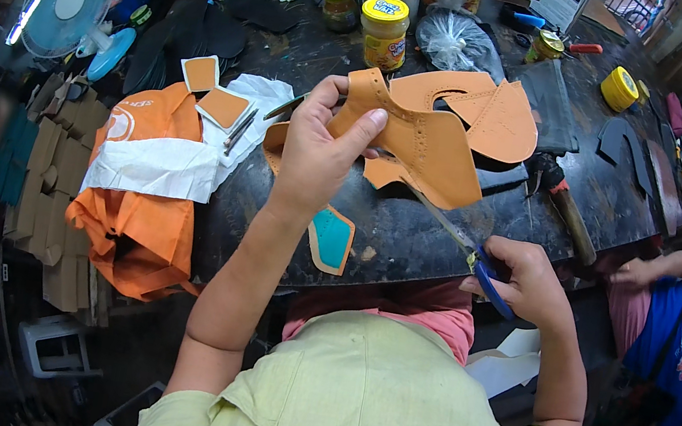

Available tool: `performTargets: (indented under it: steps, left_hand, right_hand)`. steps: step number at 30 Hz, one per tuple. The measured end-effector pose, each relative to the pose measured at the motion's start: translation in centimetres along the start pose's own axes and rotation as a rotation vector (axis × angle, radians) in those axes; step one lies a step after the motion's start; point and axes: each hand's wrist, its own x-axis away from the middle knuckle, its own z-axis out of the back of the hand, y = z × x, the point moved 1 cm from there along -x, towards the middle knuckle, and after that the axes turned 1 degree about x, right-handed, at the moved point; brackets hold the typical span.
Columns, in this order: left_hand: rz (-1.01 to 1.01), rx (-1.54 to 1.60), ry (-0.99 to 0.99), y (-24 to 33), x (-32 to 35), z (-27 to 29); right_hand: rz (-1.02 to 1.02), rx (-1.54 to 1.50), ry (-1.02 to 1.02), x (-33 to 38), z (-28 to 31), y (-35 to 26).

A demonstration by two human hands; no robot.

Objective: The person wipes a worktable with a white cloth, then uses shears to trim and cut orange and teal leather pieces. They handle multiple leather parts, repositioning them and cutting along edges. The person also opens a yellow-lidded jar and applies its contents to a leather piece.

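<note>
Pinched between the thumb and fingers of my left hand (328, 140) is a tan leather piece (434, 152) with rows of punched holes, raised above the dark table. My right hand (524, 278) grips blue-handled scissors (449, 224); their blades point up and left toward the lower edge of the leather piece. Whether the blades touch the leather, I cannot tell. Behind it on the table lie more tan leather pieces (505, 123), also perforated. Below my left wrist rests a small leather piece with a teal face (330, 240).
A hammer (574, 220) lies to the right, near a black knife-like strip (626, 152). Yellow-lidded jars (385, 40) stand at the back. An orange bag (142, 225) with white cloth (155, 166) hangs over the left edge. Other people sit behind and at right; a fan (69, 3) stands left.
</note>
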Motion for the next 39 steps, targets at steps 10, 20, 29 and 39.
performTargets:
  steps: [10, 20, 29, 39]
  left_hand:
    - [-0.296, 0.077, 0.114, 6.5, -3.6, 5.3]
    - [-0.120, -0.093, 0.195, 7.5, 4.2, 13.3]
    - [-0.008, -1.118, 0.167, -1.3, 9.0, 14.6]
    - [0.071, -0.338, -0.403, 3.6, -0.8, 1.1]
  right_hand:
    - [0.067, 0.105, 0.454, -5.5, -2.3, 2.2]
    - [0.253, 0.061, 0.631, -15.2, -9.3, 2.1]
    - [0.431, -0.154, 1.030, -11.3, -0.8, 0.5]
    - [0.521, -0.263, 0.812, -9.0, -3.1, -0.8]
